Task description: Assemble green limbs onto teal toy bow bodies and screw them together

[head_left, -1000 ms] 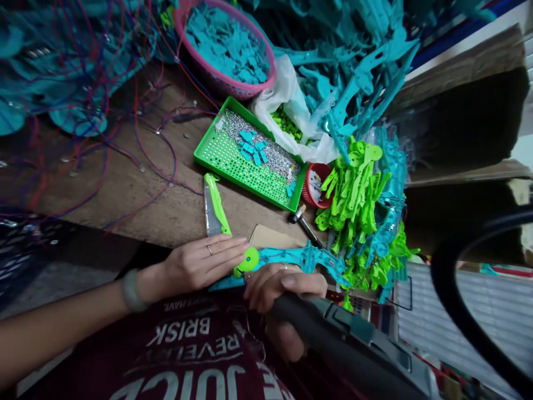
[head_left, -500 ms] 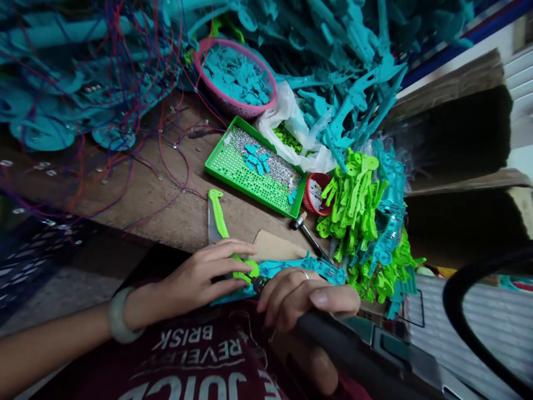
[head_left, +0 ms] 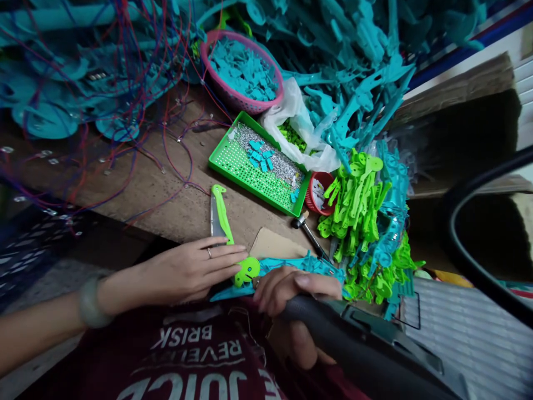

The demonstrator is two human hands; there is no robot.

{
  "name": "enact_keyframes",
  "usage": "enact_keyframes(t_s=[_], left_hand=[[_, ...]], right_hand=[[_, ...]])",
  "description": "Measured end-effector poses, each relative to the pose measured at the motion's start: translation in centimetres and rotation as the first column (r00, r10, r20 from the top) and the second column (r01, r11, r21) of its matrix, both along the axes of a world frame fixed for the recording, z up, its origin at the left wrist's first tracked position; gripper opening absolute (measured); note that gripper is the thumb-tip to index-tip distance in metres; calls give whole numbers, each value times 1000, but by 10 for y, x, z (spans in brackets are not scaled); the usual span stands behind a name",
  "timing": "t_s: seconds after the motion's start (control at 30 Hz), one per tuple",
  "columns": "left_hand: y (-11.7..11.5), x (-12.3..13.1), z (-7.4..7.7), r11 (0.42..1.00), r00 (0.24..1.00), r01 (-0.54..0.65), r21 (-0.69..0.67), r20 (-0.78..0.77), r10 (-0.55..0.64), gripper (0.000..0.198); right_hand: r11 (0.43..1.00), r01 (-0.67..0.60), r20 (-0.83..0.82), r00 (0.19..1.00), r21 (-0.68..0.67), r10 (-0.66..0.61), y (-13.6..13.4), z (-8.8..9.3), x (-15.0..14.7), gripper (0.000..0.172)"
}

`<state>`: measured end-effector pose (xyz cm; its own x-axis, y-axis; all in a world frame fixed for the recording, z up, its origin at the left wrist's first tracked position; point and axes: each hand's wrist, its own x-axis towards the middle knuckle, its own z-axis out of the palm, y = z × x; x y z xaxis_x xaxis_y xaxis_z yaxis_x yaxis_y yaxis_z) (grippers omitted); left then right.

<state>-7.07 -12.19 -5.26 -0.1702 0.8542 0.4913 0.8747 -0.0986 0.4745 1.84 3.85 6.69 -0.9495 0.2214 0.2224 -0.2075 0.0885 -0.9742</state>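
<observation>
My right hand (head_left: 291, 291) is wrapped round a dark corded power tool (head_left: 358, 333) that looks like an electric screwdriver; its tip is hidden behind my fingers. Stretched out and nearly flat, my left hand (head_left: 183, 272) has its fingertips at a lime-green round-ended plastic piece (head_left: 247, 270). This piece lies on a turquoise plastic frame (head_left: 287, 265) close to my body. Beyond my left fingers lies a lime-green strip with a silvery blade-like plate (head_left: 220, 216); my hand hides whether it joins the round piece.
A green tray (head_left: 233, 161) holds small metal parts and turquoise pieces. Behind it are a pink basket (head_left: 266, 105) and a white plastic bag (head_left: 287, 103). A red basket (head_left: 310, 201), a hammer (head_left: 310, 233) and piled lime-green parts (head_left: 353, 194) stand right. Wires (head_left: 162, 139) trail left.
My left hand has drawn back slightly left, its fingers straighter, uncovering more of the round green piece. My right hand and the power tool have shifted slightly left. The view has moved a little.
</observation>
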Motion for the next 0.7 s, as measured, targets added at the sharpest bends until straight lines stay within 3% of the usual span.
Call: enact_keyframes(t_s=[0.1,0.2,0.3,0.57,0.63,0.7], left_hand=[[3,-2,-15,998,982,-31,56,-185,41,39],[12,-6,-18,984,951,-60,170,-289,108,33],[17,-8,-15,976,941,-68,207,-312,132,32],[16,-5,-13,974,941,-91,209,-302,153,33],[16,-5,-12,974,951,-87,210,-273,144,33],[16,-5,-11,972,962,-81,221,-237,134,32]], right_hand=[[1000,8,-89,996,-1,-8,-9,-8,0,34],[1000,12,-116,993,22,-9,-10,-13,1,35],[999,26,-157,987,18,-23,-7,-16,2,36],[994,-76,-134,987,78,86,-3,-26,5,37],[991,-108,-76,991,72,114,2,-29,9,34],[980,-180,149,975,90,166,12,-35,15,27]])
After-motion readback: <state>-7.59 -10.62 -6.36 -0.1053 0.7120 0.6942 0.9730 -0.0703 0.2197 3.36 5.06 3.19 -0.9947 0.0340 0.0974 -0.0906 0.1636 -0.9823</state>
